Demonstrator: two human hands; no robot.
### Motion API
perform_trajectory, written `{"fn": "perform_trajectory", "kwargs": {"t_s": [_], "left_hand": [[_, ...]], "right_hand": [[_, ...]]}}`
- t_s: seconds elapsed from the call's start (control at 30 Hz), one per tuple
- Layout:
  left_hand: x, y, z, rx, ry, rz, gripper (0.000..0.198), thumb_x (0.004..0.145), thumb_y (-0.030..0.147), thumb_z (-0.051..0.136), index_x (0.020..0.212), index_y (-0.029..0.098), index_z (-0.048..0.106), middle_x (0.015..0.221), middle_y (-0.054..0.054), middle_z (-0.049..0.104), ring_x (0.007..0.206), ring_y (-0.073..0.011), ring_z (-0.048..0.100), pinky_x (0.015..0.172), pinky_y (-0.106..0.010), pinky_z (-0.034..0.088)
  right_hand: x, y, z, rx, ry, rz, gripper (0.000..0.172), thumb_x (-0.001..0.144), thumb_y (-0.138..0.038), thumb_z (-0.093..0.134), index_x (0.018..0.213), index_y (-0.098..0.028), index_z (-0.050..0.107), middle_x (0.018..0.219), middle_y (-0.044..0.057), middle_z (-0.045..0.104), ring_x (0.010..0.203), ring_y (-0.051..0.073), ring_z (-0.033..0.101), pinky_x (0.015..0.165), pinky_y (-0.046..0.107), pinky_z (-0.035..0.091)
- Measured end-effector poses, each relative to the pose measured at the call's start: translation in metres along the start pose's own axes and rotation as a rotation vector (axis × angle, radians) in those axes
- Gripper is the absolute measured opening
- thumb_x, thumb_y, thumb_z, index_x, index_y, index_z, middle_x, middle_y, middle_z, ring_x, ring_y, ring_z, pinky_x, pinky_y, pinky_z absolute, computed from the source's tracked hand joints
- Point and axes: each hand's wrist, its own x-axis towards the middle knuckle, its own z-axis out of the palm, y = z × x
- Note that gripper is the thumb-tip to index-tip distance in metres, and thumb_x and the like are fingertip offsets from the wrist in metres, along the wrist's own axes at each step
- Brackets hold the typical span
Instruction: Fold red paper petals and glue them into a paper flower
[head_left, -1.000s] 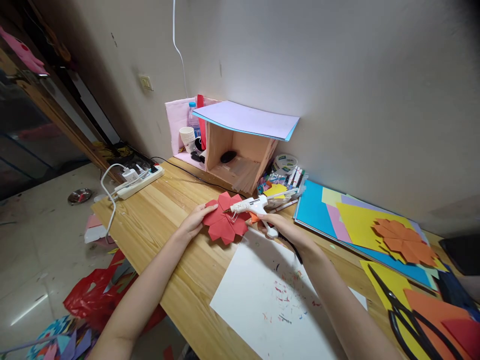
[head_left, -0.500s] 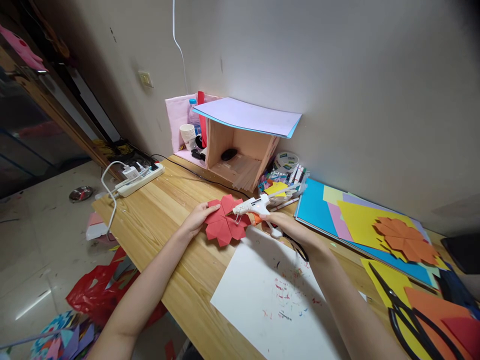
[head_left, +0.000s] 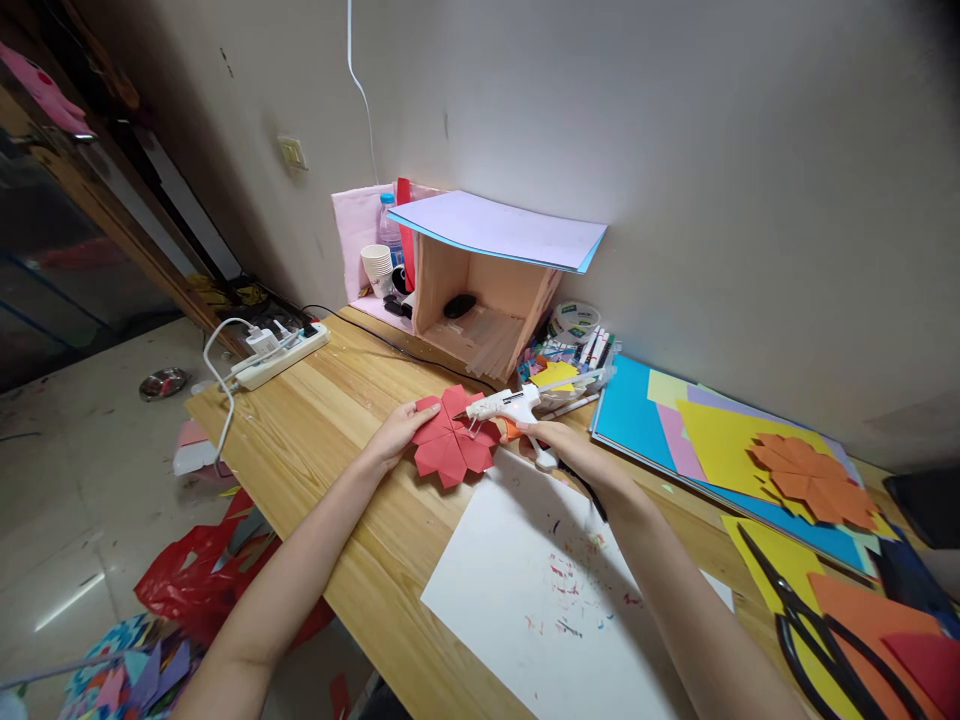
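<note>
A red folded-paper flower (head_left: 448,450) is pinched at its left edge by my left hand (head_left: 399,432), above the wooden table. My right hand (head_left: 564,446) is wrapped around the handle of a white hot glue gun (head_left: 506,402), which has an orange trigger. The glue gun's nozzle points left, over the upper middle of the flower; whether it touches the paper I cannot tell. A clear glue stick runs out of the gun's back end, and a black cord hangs below my right hand.
A white sheet (head_left: 540,590) with paint marks lies in front. Black scissors (head_left: 817,630), coloured paper and an orange paper flower (head_left: 814,480) are at right. An open box (head_left: 480,300) stands against the wall. A power strip (head_left: 281,358) lies at the table's left edge.
The glue gun has shifted slightly to the left and up over the flower, with its nozzle nearer the upper petals. The flower stays in my left hand, moved up a little.
</note>
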Motion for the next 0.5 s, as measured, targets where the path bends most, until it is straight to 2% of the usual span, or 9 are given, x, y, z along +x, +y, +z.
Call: {"fn": "perform_trajectory", "kwargs": {"t_s": [0.2,0.3,0.43,0.5], "left_hand": [[0.0002,-0.0006,0.0003,0.003,-0.005,0.007,0.037,0.066,0.04,0.065,0.089,0.011,0.064,0.088,-0.009,0.067,0.072,-0.0159,0.06,0.067,-0.026,0.044],[0.0011,-0.0019,-0.0001,0.014,0.002,0.011,0.039,0.066,0.04,0.065,0.092,0.012,0.063,0.089,-0.009,0.067,0.073,-0.0162,0.061,0.068,-0.026,0.044],[0.0032,-0.0046,-0.002,0.025,-0.022,0.013,0.04,0.067,0.042,0.064,0.094,0.012,0.063,0.094,-0.01,0.067,0.077,-0.0179,0.061,0.071,-0.027,0.044],[0.0035,-0.0052,-0.0027,0.035,-0.025,0.01,0.041,0.067,0.042,0.064,0.094,0.012,0.063,0.094,-0.011,0.067,0.077,-0.018,0.061,0.07,-0.027,0.044]], "right_hand": [[0.0034,0.0062,0.0015,-0.011,-0.095,-0.033,0.037,0.077,-0.047,0.044,0.076,-0.017,0.065,0.063,-0.001,0.05,0.057,0.01,0.04,0.051,0.022,0.03],[0.0051,0.0067,0.0026,0.005,-0.055,-0.005,0.036,0.077,-0.046,0.044,0.08,-0.017,0.065,0.063,-0.001,0.049,0.056,0.01,0.04,0.05,0.022,0.028],[0.0054,0.0053,0.0021,0.009,-0.009,0.018,0.037,0.077,-0.044,0.043,0.063,-0.014,0.06,0.058,-0.001,0.047,0.053,0.009,0.037,0.049,0.022,0.026],[0.0054,0.0052,0.0019,-0.004,-0.017,0.022,0.037,0.076,-0.045,0.044,0.062,-0.014,0.059,0.058,-0.001,0.048,0.053,0.009,0.037,0.048,0.022,0.026]]}}
